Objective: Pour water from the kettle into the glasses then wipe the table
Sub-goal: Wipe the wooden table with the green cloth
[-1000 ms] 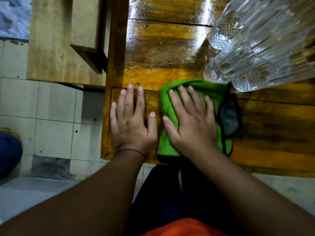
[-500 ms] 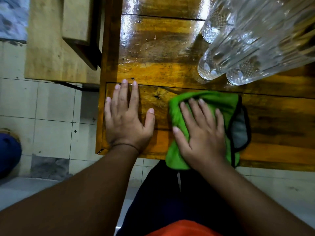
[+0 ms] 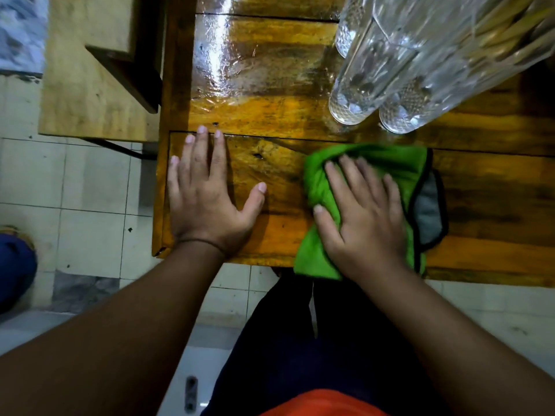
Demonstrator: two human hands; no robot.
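Note:
A green cloth [image 3: 387, 163] with a black-edged grey corner lies on the near edge of the glossy wooden table [image 3: 264, 115]. My right hand [image 3: 363, 217] presses flat on the cloth, fingers spread. My left hand [image 3: 207, 199] rests palm down on the bare wood at the table's near left corner, holding nothing. Three clear patterned glasses stand close together at the upper right; the nearest two are a glass [image 3: 354, 97] and another glass [image 3: 408, 112]. A wet sheen [image 3: 228, 55] covers the far planks. No kettle is in view.
A pale wooden bench [image 3: 90, 73] stands left of the table over a tiled floor [image 3: 75, 205]. A blue object [image 3: 15, 265] lies at the far left edge. My dark trousers and orange top fill the bottom middle.
My right hand has slid the green cloth to the right along the near plank, away from my left hand. The left hand has stayed flat at the corner.

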